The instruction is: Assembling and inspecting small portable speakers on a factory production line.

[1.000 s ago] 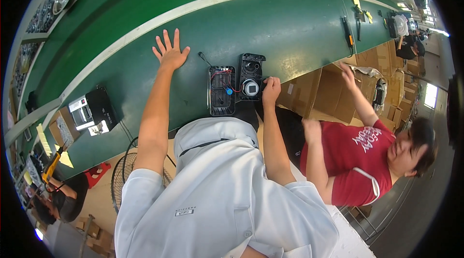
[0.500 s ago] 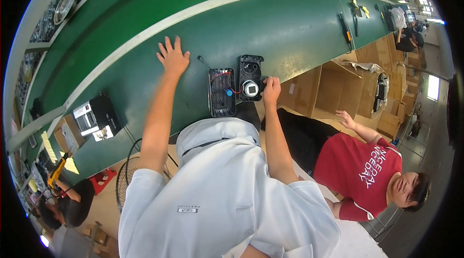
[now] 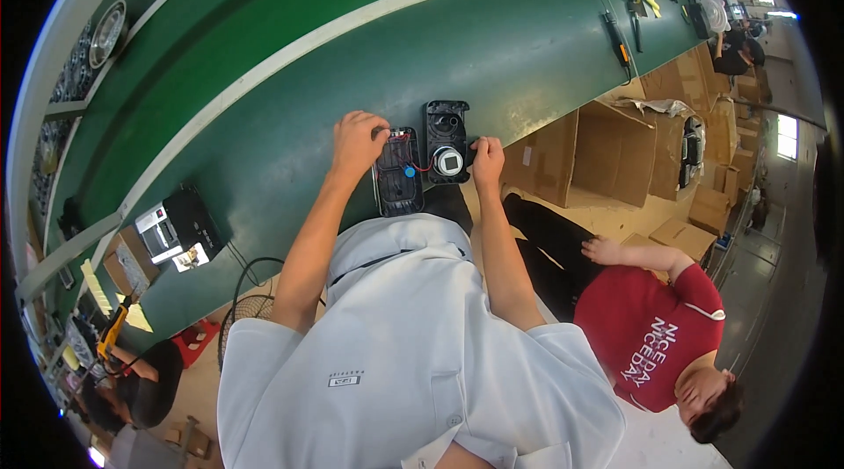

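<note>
Two black plastic casing halves lie side by side on the green bench. The left casing half (image 3: pixel 400 196) is open-faced, with red wires and a round blue part (image 3: pixel 410 172) inside. The right casing half (image 3: pixel 446 107) carries a round white unit with a square dark face (image 3: pixel 449 161); a red wire links the halves. My left hand (image 3: pixel 356 142) is closed at the upper left corner of the left half, pinching a short black cable mostly hidden by the fingers. My right hand (image 3: pixel 487 161) has its fingers curled onto the right half's outer edge.
A black box (image 3: pixel 189 223) stands on the bench at left, beside a small carton (image 3: pixel 132 262). An orange-and-black tool (image 3: pixel 617 43) lies at the far right. Open cartons (image 3: pixel 607 152) stand beyond the bench's right edge. A person in a red shirt (image 3: pixel 655 319) is close on my right.
My left hand has come right and nearer from flat on the bench to the left casing half, closing on the black cable. The person in red has lowered a hand and leaned nearer.
</note>
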Motion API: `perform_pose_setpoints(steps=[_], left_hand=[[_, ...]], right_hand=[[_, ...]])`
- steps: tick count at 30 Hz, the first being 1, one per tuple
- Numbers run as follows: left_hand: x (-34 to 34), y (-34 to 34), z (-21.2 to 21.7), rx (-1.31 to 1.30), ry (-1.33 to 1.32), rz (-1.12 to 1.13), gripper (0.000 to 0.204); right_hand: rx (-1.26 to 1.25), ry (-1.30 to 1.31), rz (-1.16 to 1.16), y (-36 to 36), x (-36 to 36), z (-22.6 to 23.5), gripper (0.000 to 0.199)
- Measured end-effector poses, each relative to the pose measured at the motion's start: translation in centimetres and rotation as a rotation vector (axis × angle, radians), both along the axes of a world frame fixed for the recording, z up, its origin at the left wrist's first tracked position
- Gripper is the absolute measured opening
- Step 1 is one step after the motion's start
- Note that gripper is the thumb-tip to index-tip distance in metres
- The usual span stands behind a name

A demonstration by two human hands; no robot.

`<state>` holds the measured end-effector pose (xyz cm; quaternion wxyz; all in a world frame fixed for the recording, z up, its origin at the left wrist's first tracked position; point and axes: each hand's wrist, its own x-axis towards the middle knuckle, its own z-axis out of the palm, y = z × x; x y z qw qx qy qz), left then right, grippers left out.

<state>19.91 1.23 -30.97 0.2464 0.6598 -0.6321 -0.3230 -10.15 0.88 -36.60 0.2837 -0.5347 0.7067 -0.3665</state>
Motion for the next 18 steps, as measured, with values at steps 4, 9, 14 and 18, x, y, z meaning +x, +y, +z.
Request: perform_pose_setpoints(steps=[4, 9, 14, 18], left_hand=[[-1.3, -0.9, 0.6, -0.161, -0.153, 0.074, 0.011], [-3.9, -8.4, 2.0, -0.069, -0.035, -0.147, 0.019], [-8.3, -13.8, 0.3, 0.136, -0.107, -0.473, 0.022], [-10.9, -14.8, -1.0, 0.164, -0.371, -0.703, 0.017]], right_hand=[[0.005, 0.005, 0.006, -0.1, -0.2, 0.0, 0.031], [0.002, 0.025, 0.030, -0.3, -0.3, -0.3, 0.031], [0.088, 0.023, 0.031, -0.6, -0.7, 0.3, 0.031], [0.092, 0.038, 0.070, -0.6, -1.0, 0.6, 0.031]])
